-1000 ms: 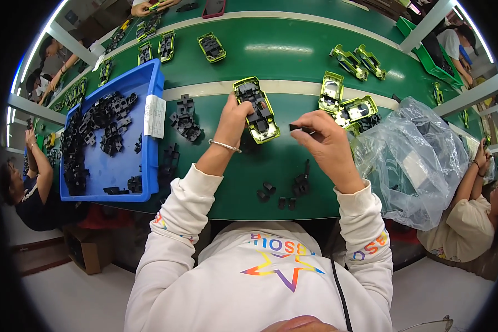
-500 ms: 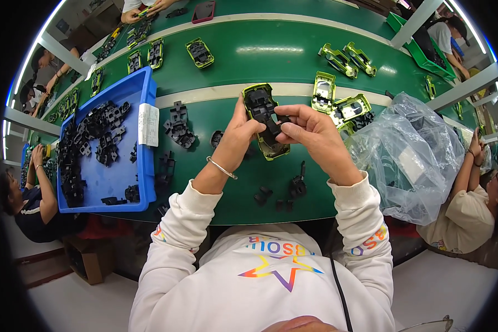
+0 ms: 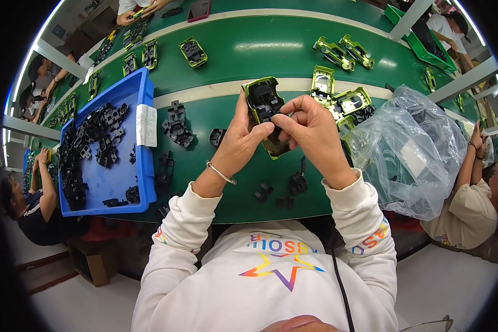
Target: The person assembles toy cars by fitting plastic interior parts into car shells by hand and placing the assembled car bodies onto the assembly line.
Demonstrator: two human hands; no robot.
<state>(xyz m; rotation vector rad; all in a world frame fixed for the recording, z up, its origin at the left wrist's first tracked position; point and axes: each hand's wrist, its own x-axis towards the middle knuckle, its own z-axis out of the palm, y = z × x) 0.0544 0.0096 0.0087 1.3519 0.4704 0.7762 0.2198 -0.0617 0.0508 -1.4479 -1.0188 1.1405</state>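
Note:
I hold a yellow-green toy car shell (image 3: 264,106) with black inner parts above the green table (image 3: 227,66). My left hand (image 3: 242,137) grips its left side and underside, with a thin bracelet on the wrist. My right hand (image 3: 311,133) pinches the shell's lower right part with fingertips on a black insert. Small black plastic pieces (image 3: 293,185) lie on the table just below my hands.
A blue tray (image 3: 141,138) with several black parts stands at the left. A clear plastic bag (image 3: 409,149) lies at the right. More car shells (image 3: 337,99) lie beyond my hands and along the far belt. Other people sit at left, right and far side.
Both hands have lifted the car shell off the table and brought it closer, with my right hand now closed on its lower end.

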